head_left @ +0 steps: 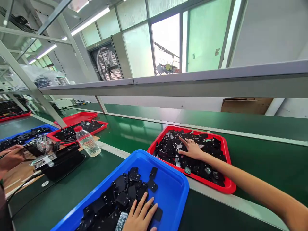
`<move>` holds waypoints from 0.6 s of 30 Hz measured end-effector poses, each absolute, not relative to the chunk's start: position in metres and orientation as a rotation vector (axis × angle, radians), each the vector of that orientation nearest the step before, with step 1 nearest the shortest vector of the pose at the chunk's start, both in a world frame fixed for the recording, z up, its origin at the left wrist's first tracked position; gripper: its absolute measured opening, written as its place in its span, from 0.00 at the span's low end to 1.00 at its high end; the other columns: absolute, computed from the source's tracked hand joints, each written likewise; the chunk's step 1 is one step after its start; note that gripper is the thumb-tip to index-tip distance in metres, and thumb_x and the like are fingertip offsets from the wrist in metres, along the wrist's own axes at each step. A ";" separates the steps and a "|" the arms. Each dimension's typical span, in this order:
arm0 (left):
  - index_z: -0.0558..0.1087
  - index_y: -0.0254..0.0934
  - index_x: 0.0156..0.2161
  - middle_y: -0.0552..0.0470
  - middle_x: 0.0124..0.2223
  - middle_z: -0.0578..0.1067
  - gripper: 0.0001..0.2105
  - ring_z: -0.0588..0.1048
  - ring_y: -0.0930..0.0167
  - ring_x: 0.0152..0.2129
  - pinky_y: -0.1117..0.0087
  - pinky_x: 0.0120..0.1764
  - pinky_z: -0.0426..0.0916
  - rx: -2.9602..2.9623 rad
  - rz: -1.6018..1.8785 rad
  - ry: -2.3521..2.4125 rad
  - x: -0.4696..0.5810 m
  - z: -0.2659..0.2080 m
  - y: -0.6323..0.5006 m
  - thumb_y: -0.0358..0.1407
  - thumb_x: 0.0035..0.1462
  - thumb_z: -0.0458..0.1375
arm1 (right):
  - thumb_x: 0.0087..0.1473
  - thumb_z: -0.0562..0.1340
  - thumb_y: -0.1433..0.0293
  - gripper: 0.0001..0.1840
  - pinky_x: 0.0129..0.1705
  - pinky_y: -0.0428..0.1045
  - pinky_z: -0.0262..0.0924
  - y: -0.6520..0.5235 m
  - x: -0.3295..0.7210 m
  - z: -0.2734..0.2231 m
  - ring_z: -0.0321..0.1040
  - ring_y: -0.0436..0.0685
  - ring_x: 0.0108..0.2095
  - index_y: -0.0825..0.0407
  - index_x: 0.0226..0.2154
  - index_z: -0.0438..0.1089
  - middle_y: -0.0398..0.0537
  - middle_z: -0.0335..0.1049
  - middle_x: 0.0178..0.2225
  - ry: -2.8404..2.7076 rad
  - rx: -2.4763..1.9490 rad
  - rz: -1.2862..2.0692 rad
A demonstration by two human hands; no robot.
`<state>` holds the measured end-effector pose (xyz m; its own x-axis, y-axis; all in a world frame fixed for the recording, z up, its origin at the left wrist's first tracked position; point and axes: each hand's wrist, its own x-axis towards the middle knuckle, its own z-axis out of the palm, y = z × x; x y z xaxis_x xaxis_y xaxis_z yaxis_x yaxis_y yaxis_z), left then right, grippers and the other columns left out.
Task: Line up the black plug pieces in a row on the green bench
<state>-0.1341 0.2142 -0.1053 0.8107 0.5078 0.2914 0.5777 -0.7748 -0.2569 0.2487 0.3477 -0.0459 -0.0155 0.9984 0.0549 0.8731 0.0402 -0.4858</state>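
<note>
My left hand [141, 214] lies with fingers spread on small black plastic parts [122, 189] heaped in a blue tray [172, 189] right in front of me. Beside it a clear, shiny piece [121, 221] pokes out at the bottom edge of the view. Farther off, my right arm stretches over a red tray [229, 170] packed with glossy black parts [173, 141]. There my right hand [192, 149] rests on the pile, fingers apart, and no part shows in its grasp.
A water bottle [88, 141] stands tilted-looking left of the blue tray. Beyond it are more red trays [102, 127] and a blue tray [51, 127]. At far left a co-worker's hand [12, 158] is near a small fan [44, 145]. A shelf beam [168, 84] crosses above the green bench.
</note>
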 end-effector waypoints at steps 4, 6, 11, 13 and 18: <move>0.61 0.50 0.62 0.51 0.62 0.64 0.22 0.59 0.58 0.62 0.45 0.57 0.61 -2.760 -0.247 -1.103 -0.128 -0.093 0.208 0.45 0.64 0.48 | 0.59 0.58 0.51 0.41 0.61 0.71 0.40 0.345 0.219 -0.037 0.35 0.70 0.67 0.40 0.67 0.40 0.54 0.37 0.68 -1.898 -1.977 0.311; 0.61 0.49 0.62 0.51 0.63 0.64 0.22 0.58 0.58 0.63 0.44 0.58 0.59 -2.864 -0.182 -1.132 -0.124 -0.081 0.206 0.44 0.65 0.46 | 0.61 0.55 0.50 0.37 0.62 0.70 0.40 0.333 0.220 -0.024 0.35 0.70 0.67 0.44 0.66 0.44 0.55 0.38 0.68 -1.857 -2.019 0.278; 0.66 0.43 0.60 0.46 0.62 0.65 0.22 0.56 0.58 0.63 0.45 0.59 0.56 -2.932 -0.085 -1.226 -0.112 -0.056 0.205 0.43 0.64 0.44 | 0.59 0.61 0.54 0.33 0.61 0.70 0.46 0.259 0.219 0.003 0.49 0.70 0.62 0.51 0.60 0.57 0.57 0.50 0.63 -1.791 -2.092 0.298; 0.69 0.41 0.57 0.46 0.59 0.68 0.21 0.58 0.58 0.62 0.45 0.58 0.58 -2.906 -0.142 -1.229 -0.106 -0.051 0.208 0.42 0.63 0.45 | 0.59 0.62 0.57 0.29 0.59 0.69 0.52 0.224 0.213 0.016 0.54 0.67 0.60 0.51 0.58 0.59 0.55 0.53 0.62 -1.768 -2.067 0.291; 0.74 0.34 0.48 0.41 0.56 0.71 0.22 0.68 0.58 0.55 0.53 0.57 0.63 -2.934 -0.565 -1.148 -0.090 -0.024 0.209 0.44 0.60 0.45 | 0.61 0.60 0.60 0.21 0.52 0.62 0.62 0.114 0.213 0.049 0.64 0.62 0.51 0.54 0.53 0.64 0.53 0.62 0.54 -1.677 -1.973 0.257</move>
<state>-0.0904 0.2092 -0.0238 0.6807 0.6674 0.3022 0.6466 -0.7412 0.1805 0.2130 0.1144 0.0489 0.2103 0.9586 0.1921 0.8573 -0.0864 -0.5075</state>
